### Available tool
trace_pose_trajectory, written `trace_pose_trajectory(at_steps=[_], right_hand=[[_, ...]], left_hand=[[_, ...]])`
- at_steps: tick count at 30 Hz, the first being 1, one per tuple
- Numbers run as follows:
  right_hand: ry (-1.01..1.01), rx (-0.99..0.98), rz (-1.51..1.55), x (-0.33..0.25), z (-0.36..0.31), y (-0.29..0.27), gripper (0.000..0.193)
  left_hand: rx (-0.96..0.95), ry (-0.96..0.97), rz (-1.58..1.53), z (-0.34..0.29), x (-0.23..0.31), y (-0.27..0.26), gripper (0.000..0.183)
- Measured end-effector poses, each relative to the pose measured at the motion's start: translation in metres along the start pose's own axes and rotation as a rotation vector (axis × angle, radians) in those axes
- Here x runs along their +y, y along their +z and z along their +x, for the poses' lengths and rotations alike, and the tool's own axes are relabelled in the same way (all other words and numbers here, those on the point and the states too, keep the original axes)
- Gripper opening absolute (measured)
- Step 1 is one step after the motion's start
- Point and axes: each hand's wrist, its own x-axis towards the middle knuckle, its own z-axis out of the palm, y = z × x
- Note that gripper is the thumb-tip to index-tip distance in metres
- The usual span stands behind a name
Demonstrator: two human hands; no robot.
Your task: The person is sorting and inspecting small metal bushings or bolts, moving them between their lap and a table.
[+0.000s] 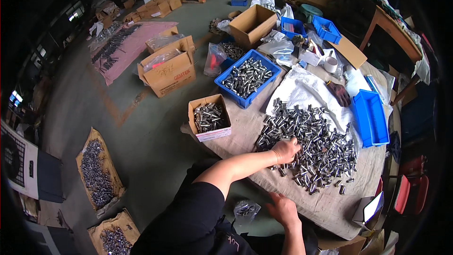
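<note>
A wide heap of short, shiny metal bolt-like pieces is spread over a cloth-covered table. My left hand reaches across to the heap's near left edge. Its fingers are closed together against the pieces, and whatever they hold is hidden. Lower down, off the table's front edge, is my right hand. Its thumb and fingers are apart, and I see nothing between them. Beside it, below the table's edge, sits a clear plastic bag with some dark pieces in it.
Beyond my left hand stand a small carton and a blue bin, both holding metal pieces. Another blue bin and a phone-like screen are at the right. Trays of parts and open cartons are on the floor leftward.
</note>
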Motion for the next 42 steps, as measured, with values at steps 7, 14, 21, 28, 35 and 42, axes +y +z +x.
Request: trace_pose_trajectory(at_steps=[7,14,21,28,35,42], right_hand=[[0.023,-0.022,-0.006,0.003,0.001,0.003,0.044],[0.084,-0.078,0.016,0.0,0.006,-0.001,0.042],[0.04,-0.05,-0.006,0.0,0.01,0.004,0.044],[0.047,-0.049,-0.017,-0.003,0.011,0.004,0.045],[0.06,-0.068,-0.006,-0.006,0.014,0.003,0.045],[0.076,-0.105,-0.005,-0.012,0.022,-0.001,0.044]], left_hand=[[0.294,-0.897,-1.164,0.037,-0.001,-0.011,0.015],[0.237,-1.107,-2.658,0.057,-0.006,-0.015,0.031],[0.176,-1.005,-2.749,0.054,-0.005,-0.013,0.042],[0.087,-1.085,-2.738,0.047,-0.005,-0.009,0.029],[0.175,-1.038,-2.736,0.057,0.003,-0.014,0.031],[0.035,-0.771,-2.744,0.048,0.004,-0.019,0.033]])
